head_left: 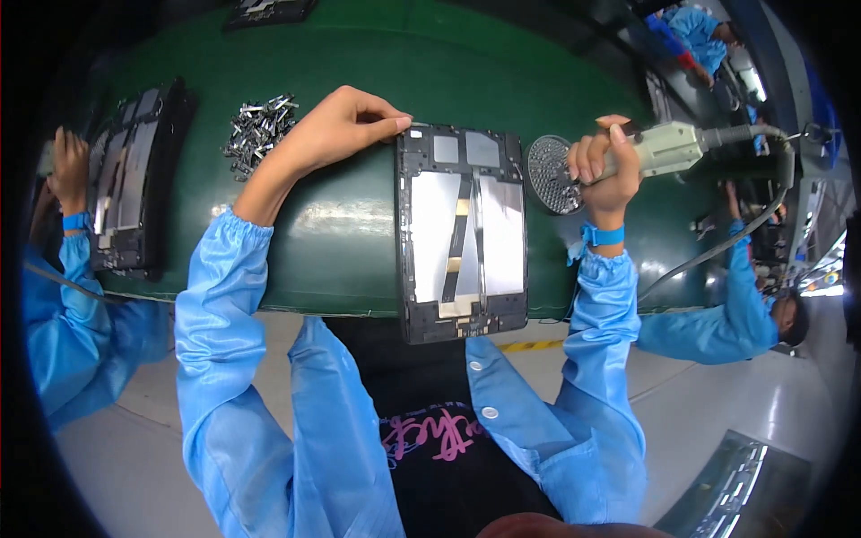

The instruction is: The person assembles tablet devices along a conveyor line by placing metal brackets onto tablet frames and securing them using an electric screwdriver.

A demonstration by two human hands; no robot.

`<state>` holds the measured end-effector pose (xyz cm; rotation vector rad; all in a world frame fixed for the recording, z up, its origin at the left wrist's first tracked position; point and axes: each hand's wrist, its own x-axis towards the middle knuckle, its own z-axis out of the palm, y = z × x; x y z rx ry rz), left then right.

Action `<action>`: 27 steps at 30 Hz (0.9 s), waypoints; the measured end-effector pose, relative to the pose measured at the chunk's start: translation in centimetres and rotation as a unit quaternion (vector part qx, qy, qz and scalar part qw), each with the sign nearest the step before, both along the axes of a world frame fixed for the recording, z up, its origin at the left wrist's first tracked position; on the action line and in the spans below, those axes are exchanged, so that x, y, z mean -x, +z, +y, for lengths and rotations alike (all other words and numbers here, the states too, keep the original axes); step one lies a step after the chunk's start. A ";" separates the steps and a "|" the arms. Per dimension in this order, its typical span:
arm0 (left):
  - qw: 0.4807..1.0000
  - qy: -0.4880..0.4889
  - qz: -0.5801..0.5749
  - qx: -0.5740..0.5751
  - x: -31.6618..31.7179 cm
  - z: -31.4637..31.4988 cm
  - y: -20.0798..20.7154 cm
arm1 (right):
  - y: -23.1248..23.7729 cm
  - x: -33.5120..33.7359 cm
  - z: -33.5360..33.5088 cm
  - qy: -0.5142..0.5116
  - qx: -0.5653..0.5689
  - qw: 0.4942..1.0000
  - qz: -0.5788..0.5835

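Observation:
An opened tablet (504, 224) with silver battery panels and black ribbon cables lies before me, its near end past the green table's edge. My left hand (345, 130) is closed in a pinch at its upper left corner; anything between the fingertips is too small to make out. In my right hand (610, 161) is a pale grey electric screwdriver (671, 148), its cable leading off to the right. Its tip is hidden by my fingers. Below that hand sits a round dish (549, 175) of small screws, just right of the tablet.
A heap of small metal parts (256, 134) lies beyond my left forearm. At left, stacked tablet bodies (130, 179) stand beside a co-worker's hand (67, 170). Another device (265, 13) is at the far edge of the green table (341, 269). A co-worker in blue (717, 332) sits to the right.

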<state>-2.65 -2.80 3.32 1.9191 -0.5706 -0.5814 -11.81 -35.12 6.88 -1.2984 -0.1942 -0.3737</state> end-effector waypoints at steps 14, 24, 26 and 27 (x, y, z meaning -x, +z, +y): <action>0.987 -0.003 -0.007 0.161 -0.7 0.1 -2.5 | 2.7 -6.5 13.8 0.153 0.065 0.986 0.028; 0.987 -0.005 -0.027 0.158 -1.0 0.4 -2.6 | 0.2 -7.9 14.9 0.153 0.043 0.987 0.016; 0.986 -0.005 -0.039 0.161 -1.1 0.3 -2.7 | -0.2 -8.1 14.8 0.166 0.038 0.985 0.020; 0.985 -0.008 -0.035 0.169 -1.2 0.3 -2.9 | -0.1 -8.0 14.8 0.166 0.046 0.985 0.016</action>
